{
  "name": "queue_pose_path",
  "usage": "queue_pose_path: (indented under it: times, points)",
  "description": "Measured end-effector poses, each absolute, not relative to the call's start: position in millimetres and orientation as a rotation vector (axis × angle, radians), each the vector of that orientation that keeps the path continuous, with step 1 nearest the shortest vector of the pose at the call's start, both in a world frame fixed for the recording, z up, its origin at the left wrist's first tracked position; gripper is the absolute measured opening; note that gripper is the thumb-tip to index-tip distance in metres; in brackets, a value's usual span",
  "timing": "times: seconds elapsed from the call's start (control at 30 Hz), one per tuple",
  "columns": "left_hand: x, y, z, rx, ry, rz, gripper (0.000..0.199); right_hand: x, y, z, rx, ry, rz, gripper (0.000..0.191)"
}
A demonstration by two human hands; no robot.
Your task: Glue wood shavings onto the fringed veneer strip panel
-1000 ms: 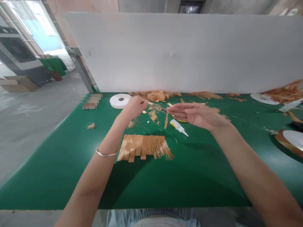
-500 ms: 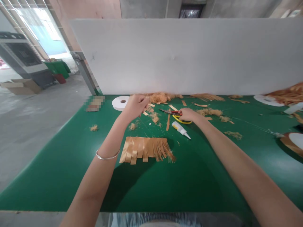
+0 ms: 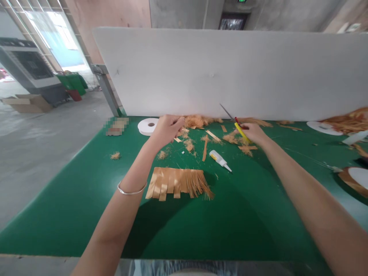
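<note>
My right hand (image 3: 253, 132) grips scissors (image 3: 242, 132) by their yellow and red handles. The blades point up and to the left, in front of the white board. My left hand (image 3: 170, 129) is closed with fingertips pinched, over the scraps beside a white tape roll (image 3: 146, 129); whatever is between the fingers is too small to make out. Nearer to me lies a tan ribbon piece (image 3: 175, 182), cut into broad strips on its left and fine fringe on its right. A white glue bottle (image 3: 218, 157) rests on its side between the ribbon and the scissors.
The green table (image 3: 230, 222) backs onto an upright white board (image 3: 207, 73). Tan fibre tufts (image 3: 198, 122) and cut strips (image 3: 205, 148) are scattered along the back. At the right are bundled tan strips (image 3: 349, 120) and a white disc (image 3: 360, 176).
My right hand has lifted the scissors off the table and moved right, tilting the blades upward. Fibre tufts near it lie differently. My left hand stays almost in place.
</note>
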State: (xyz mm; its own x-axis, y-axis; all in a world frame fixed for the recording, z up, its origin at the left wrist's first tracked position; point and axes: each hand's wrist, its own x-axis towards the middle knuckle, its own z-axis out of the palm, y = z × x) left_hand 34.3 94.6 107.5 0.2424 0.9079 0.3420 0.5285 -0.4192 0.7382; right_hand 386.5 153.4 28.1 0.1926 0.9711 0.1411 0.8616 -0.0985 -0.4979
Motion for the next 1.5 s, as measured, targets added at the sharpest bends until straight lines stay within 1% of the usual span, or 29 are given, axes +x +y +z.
queue_pose_path:
  times: [0.2,0.3,0.5,0.63,0.73,0.87,0.93,1.03,1.1,1.23,1.27,1.37,1.43,1.5]
  points:
    - [37,96,105,1.991,1.318,1.071,0.033,383,136,22,-1.445,-1.240,0.911,0.024]
    - [37,99,101,1.982,1.309,1.076,0.034,370,128,25,-1.325,-1.219,0.953,0.022]
    - [37,98,103,1.950,1.271,1.139,0.032,359,113,26,-1.275,-1.215,0.957,0.033]
    - [37,95,106,1.904,1.226,1.169,0.032,367,105,8,-1.376,-1.222,0.878,0.038]
    - [38,95,107,1.843,1.168,1.186,0.032,375,94,-8,-1.502,-1.376,0.783,0.038]
    - [40,96,108,1.711,1.012,1.221,0.031,378,78,-20,-1.687,-1.600,0.554,0.033]
    - [40,97,109,1.616,0.934,1.246,0.031,377,74,-23,-1.708,-1.687,0.399,0.027]
    - [39,100,110,1.488,0.799,1.278,0.028,373,71,-24,-1.592,-1.911,0.134,0.017]
    - [37,103,108,1.429,0.736,1.279,0.026,370,71,-26,-1.535,-2.037,0.007,0.018]
    - [33,109,105,1.355,0.701,1.244,0.023,360,65,-25,-1.592,-2.158,-0.052,0.038]
    - [32,110,105,1.337,0.697,1.229,0.023,358,63,-23,-1.573,-2.189,-0.060,0.039]
    - [31,111,108,1.259,0.689,1.192,0.026,352,55,-12,-1.475,-2.288,-0.174,0.033]
    - [30,110,112,1.166,0.685,1.172,0.029,348,47,-3,-1.508,-2.341,-0.264,0.029]
    - [30,107,117,1.057,0.680,1.157,0.031,342,40,6,-1.598,-2.405,-0.278,0.028]
